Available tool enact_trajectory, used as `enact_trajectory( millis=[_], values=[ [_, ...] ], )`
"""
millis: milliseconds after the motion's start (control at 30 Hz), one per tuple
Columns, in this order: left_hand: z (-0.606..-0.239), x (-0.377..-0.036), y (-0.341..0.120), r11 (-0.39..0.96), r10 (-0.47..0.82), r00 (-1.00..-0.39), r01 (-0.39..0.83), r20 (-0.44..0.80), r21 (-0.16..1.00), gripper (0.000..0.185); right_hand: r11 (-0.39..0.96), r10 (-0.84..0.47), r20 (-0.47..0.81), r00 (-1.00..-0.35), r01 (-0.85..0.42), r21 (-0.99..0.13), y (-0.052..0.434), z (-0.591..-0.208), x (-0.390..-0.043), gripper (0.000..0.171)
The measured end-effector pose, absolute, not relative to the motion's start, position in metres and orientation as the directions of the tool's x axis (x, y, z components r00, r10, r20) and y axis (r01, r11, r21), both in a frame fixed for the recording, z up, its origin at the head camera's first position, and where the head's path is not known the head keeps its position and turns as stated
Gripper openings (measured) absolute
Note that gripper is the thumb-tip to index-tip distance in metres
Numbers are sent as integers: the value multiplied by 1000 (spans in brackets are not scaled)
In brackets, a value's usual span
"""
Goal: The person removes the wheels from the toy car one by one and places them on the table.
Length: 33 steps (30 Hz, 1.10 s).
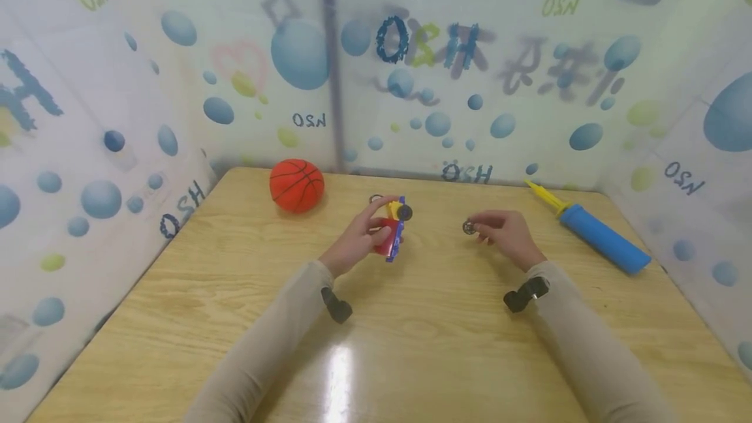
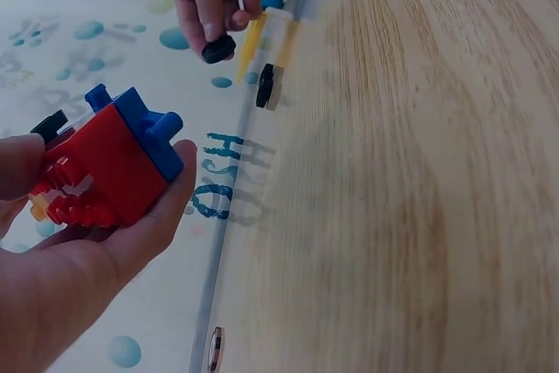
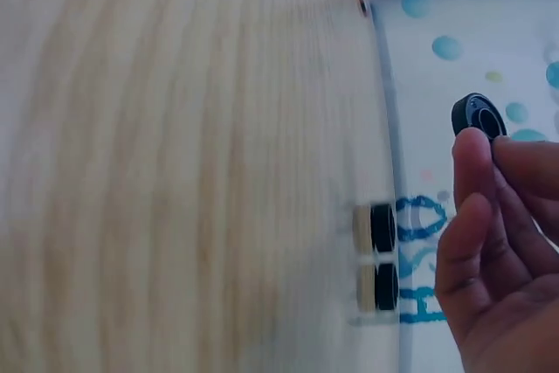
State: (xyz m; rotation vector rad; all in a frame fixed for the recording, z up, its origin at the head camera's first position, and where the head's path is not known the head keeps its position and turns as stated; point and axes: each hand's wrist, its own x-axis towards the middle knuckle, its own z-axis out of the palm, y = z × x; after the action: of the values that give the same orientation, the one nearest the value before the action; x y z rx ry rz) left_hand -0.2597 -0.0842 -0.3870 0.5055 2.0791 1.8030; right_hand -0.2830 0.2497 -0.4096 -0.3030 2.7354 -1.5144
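Wheel (image 3: 478,114) in right hand (image 1: 510,237); left hand (image 1: 360,237) grips block toy (image 2: 118,163).

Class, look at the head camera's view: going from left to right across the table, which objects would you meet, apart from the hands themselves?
Red ball → brick toy in the left hand → small dark wheel in the right hand → blue pump.
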Motion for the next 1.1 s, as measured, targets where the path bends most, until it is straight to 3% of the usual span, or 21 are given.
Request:
enact_trajectory(
  millis=[333,1100],
  values=[
    [-386,-257,-87,130,494,-870,70,-3,989,60,691,-69,24,-997,-66,-720,280,-408,-294,30],
    [-391,-259,-86,131,516,-856,77,-1,988,60,786,74,0,-997,58,-616,292,-412,-314,25]
  ],
)
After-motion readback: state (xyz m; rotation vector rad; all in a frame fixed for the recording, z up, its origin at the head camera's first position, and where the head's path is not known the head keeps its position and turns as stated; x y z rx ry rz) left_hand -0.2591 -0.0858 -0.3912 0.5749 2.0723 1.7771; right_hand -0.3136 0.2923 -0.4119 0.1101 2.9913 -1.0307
